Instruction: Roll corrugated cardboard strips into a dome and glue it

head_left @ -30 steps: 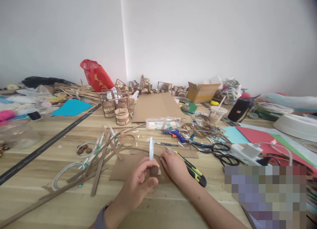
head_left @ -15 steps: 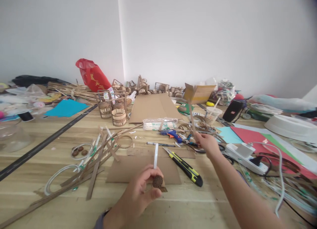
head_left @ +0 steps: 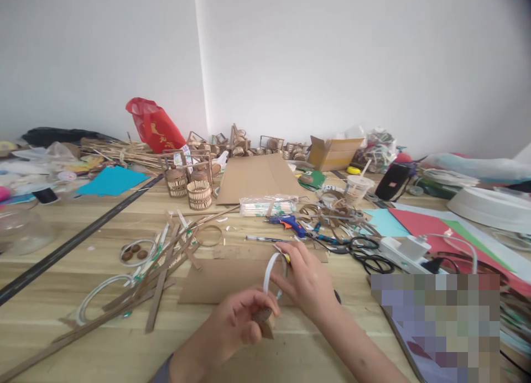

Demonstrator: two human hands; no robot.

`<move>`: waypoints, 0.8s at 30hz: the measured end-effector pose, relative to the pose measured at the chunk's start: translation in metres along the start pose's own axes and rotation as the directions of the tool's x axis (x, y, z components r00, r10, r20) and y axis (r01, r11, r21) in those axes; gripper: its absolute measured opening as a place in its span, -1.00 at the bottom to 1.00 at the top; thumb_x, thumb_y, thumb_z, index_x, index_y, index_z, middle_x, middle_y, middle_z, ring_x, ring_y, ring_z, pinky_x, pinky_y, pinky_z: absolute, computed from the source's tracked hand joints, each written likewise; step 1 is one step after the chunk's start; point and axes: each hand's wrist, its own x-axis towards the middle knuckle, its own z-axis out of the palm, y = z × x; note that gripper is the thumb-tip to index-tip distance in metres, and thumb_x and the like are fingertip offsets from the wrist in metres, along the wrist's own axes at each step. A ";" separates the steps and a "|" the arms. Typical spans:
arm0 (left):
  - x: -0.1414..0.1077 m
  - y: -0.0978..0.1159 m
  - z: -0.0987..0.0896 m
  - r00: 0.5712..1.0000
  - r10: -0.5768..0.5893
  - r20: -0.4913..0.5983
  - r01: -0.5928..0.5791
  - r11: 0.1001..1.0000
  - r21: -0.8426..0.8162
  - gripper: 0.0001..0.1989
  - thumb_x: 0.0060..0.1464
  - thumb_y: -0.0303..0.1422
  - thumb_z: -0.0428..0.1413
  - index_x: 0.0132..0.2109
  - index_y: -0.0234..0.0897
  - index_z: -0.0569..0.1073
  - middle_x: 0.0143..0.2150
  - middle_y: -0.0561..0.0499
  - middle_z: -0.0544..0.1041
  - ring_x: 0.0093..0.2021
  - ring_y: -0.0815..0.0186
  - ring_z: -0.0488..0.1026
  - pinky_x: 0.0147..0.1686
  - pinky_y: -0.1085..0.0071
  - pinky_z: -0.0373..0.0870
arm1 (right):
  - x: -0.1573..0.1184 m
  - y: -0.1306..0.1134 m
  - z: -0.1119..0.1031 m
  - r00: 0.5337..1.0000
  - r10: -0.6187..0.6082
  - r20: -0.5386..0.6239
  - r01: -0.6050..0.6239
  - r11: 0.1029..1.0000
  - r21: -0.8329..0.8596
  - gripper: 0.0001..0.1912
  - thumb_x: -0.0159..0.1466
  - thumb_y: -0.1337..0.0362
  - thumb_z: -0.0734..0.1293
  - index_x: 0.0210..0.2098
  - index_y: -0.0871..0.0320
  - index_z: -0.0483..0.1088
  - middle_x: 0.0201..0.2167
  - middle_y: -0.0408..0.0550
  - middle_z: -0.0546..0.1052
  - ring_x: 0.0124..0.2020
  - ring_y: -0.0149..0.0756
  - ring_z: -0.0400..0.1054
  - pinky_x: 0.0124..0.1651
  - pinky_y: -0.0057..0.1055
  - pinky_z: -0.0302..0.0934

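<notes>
My left hand (head_left: 232,322) is closed round a small brown round piece (head_left: 264,316) low over the table. A thin white strip (head_left: 269,272) rises from it and bends over in an arc. At the far side of that arc is my right hand (head_left: 307,278), its fingers closed on the strip. The yellow and black utility knife (head_left: 338,297) lies mostly hidden behind my right hand. Under both hands is a flat cardboard sheet (head_left: 203,286). A pen (head_left: 259,239) lies just beyond it.
A blue glue gun (head_left: 292,225) and pliers (head_left: 327,239) lie beyond my right hand. Brown strips (head_left: 160,294) and a ring of round beads (head_left: 135,254) spread on the left. Small baskets (head_left: 199,195) stand behind. A power strip (head_left: 404,256) and a blurred-out slab (head_left: 415,328) are on the right.
My right hand has come back from the far pile to the white strip, and the brown stick it held is out of sight. The strip, upright before, is now bent; a blurred-out slab shows at lower right.
</notes>
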 end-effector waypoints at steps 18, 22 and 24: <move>-0.008 0.033 -0.011 0.931 -0.179 0.317 0.194 0.981 -0.016 -0.47 -0.30 0.07 0.36 -0.38 -0.36 0.61 -0.37 -0.02 0.45 -0.34 0.32 0.32 -0.24 0.42 0.23 | -0.020 0.018 -0.028 0.721 -0.229 0.654 -0.640 0.141 0.755 -0.38 -0.07 -0.23 0.47 -0.51 0.29 0.45 -0.64 -0.17 0.42 -0.75 -0.61 0.11 -0.69 -0.60 -0.03; -0.008 0.039 -0.011 0.923 -0.202 0.327 0.209 0.978 0.014 -0.48 -0.32 0.05 0.37 -0.40 -0.35 0.60 -0.40 -0.01 0.47 -0.33 0.30 0.35 -0.17 0.38 0.28 | -0.024 0.010 -0.023 0.728 -0.241 0.642 -0.641 0.091 0.762 -0.42 0.08 -0.20 0.40 -0.58 0.27 0.38 -0.69 -0.21 0.36 -0.81 -0.65 -0.02 -0.75 -0.60 -0.16; -0.007 0.041 -0.011 0.917 -0.196 0.347 0.195 0.980 0.040 -0.50 -0.33 0.02 0.39 -0.38 -0.35 0.61 -0.41 -0.02 0.50 -0.29 0.27 0.38 -0.11 0.35 0.29 | -0.024 0.006 -0.023 0.734 -0.234 0.637 -0.636 0.090 0.766 -0.45 0.10 -0.15 0.41 -0.60 0.26 0.36 -0.71 -0.23 0.34 -0.79 -0.64 -0.02 -0.73 -0.60 -0.17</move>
